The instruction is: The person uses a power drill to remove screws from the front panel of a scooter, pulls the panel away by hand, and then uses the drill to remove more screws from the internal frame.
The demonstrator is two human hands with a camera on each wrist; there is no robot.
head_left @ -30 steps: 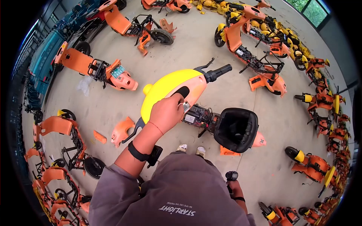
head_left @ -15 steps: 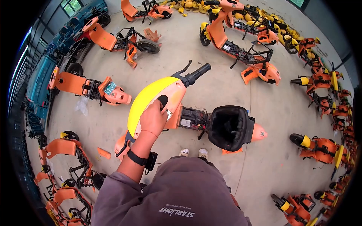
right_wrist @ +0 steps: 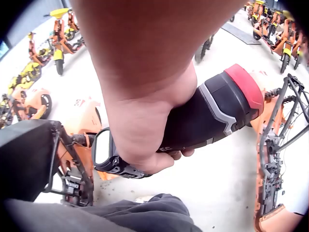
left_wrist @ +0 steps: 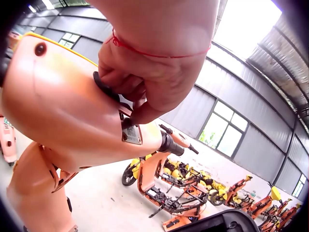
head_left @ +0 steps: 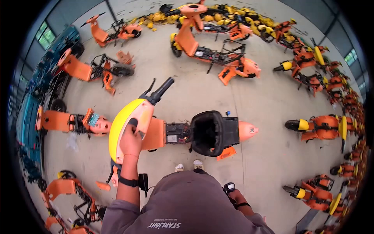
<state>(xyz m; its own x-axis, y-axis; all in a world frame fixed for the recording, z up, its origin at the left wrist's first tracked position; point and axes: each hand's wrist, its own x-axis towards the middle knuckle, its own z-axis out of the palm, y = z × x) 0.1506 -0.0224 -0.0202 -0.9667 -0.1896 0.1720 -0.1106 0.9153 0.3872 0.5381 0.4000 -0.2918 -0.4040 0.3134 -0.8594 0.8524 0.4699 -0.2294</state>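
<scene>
Seen from above, the scooter's front (head_left: pixel 121 119) has slid left in the view, and more of its orange floor (head_left: pixel 157 134) shows. It is on the left, with the black box (head_left: pixel 230 132) to its right. The left hand (head_left: pixel 130 144) holds the front, fingers bent in at its hole, not spread wide. The right hand (right_wrist: pixel 140 128) grips a black tool (right_wrist: pixel 188 121), fingers curled round it. The front looks hard, smooth and a bit slippery; the whole scooter must be heavy. Its black grip (head_left: pixel 163 89) seems best to hold. That grip points far and right; the bar runs from near left to far right.
</scene>
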